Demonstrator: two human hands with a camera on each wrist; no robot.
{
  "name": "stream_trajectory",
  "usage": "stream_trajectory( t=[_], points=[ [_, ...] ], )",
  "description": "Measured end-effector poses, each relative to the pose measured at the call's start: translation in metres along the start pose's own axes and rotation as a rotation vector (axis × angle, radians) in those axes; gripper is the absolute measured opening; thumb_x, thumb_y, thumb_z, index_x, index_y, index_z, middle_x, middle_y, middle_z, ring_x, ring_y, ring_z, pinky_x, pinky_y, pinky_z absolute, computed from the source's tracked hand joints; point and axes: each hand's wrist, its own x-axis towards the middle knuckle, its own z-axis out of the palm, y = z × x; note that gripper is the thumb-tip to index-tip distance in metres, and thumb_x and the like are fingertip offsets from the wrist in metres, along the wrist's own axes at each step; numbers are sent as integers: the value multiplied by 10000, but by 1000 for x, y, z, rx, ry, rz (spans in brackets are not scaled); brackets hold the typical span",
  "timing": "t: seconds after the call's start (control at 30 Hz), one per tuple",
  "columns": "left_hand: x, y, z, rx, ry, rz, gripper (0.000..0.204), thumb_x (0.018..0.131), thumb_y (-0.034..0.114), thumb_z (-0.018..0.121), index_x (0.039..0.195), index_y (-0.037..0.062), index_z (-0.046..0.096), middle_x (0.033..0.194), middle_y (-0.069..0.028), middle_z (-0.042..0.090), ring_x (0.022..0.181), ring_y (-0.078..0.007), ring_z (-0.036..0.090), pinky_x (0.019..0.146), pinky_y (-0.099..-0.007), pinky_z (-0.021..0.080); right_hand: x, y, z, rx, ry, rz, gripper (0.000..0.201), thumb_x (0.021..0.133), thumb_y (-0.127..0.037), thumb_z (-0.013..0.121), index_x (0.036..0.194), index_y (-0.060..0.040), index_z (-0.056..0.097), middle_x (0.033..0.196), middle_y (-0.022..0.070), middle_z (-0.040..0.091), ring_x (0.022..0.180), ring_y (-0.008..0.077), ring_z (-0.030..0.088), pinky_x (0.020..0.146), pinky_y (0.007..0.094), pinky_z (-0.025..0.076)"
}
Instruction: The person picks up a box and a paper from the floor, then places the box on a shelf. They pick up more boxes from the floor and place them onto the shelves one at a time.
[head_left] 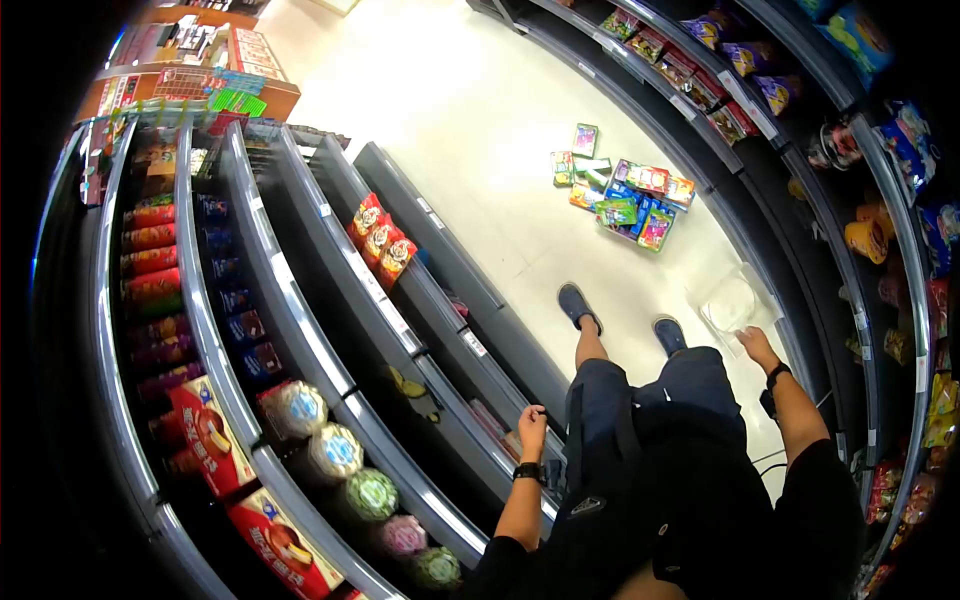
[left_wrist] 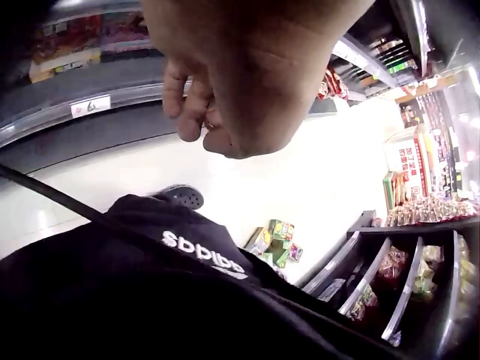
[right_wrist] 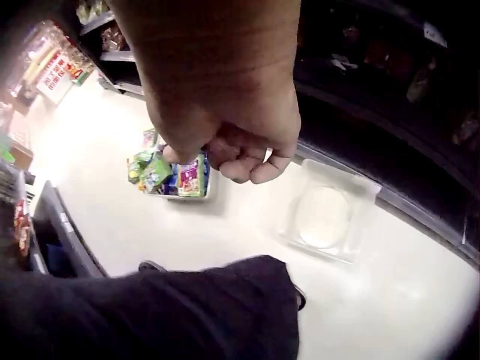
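One translucent square plastic container [right_wrist: 322, 217] lies on the pale floor [right_wrist: 187, 240], below the loosely curled fingers [right_wrist: 237, 171] of the right hand [right_wrist: 226, 124].

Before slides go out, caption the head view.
Colourful packs clustered in the aisle, a clear container on the floor, left hand and right hand hanging at either side.

A shop aisle: grey shelves [head_left: 305, 325] carry packaged goods [head_left: 380, 243], with what seem price labels [left_wrist: 90, 106] along their edges.
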Motion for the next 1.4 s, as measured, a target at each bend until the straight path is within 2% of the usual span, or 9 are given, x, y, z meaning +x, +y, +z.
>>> stream_trajectory(
  t=[0.07,0.3,0.6,0.77,0.9,0.97,1.03,1.2,1.4],
  points=[
    [59,7,-26,45,-95,-3,66,865,39,572,904,56,623,645,54,471,575,-48,433,523,-215,377,-7,4,7,-22,37,56,451,915,-345,601,688,40,543,662,260,513,620,380,480,616,455,406],
    [261,129,-52,201,-250,71,168,907,208,648,863,49,619,671,20,560,595,-83,488,545,-248,412,23,-97,88,230,-7,231,152,943,-170,527,938,-20,506,678,110,533,562,221,518,551,367,446],
    [470,300,62,401,-355,85,175,888,159,564,962,11,621,662,-44,564,568,-137,550,544,-286,462,308,-295,113,541,-167,60,111,934,-104,485,1017,-55,541,708,71,544,619,151,534,578,311,456],
    [599,286,177,230,-518,52,207,868,103,531,1033,-2,595,705,-93,626,602,-162,591,567,-302,487,486,-326,158,98,-18,-53,242,954,-263,488,971,-34,564,874,176,610,848,345,618,766,441,478],
    [698,230,253,448,-468,54,383,809,129,587,1159,-16,530,775,-130,648,652,-181,617,594,-291,491,587,-339,226,-149,88,-162,239,893,-259,550,1055,-86,585,1050,123,622,1002,355,589,844,464,478],
    [737,195,277,625,-321,58,529,802,249,671,1237,4,495,939,-197,667,861,-303,652,765,-387,515,628,-345,257,-330,44,-210,322,850,-263,609,1136,-116,590,1158,100,591,1074,326,563,879,433,481],
    [776,155,302,742,-264,116,591,795,313,683,1273,30,477,1085,-238,660,1033,-393,626,891,-460,492,681,-321,299,-359,43,-212,485,805,-273,681,1249,-146,535,1280,100,529,1185,322,503,938,474,462],
    [869,91,373,747,-150,321,786,678,371,832,1289,38,467,1172,-170,587,1079,-364,566,841,-458,505,772,-289,377,-770,-240,-12,994,672,-305,843,1480,-221,271,1560,101,239,1443,332,209,1009,741,287],
    [897,96,430,525,-24,419,691,664,370,830,1204,56,534,1141,-171,525,1021,-388,493,852,-482,440,793,-252,424,-1112,-3,-57,644,712,-222,798,1253,-149,456,1206,55,512,1121,275,545,919,658,392]
  ],
)
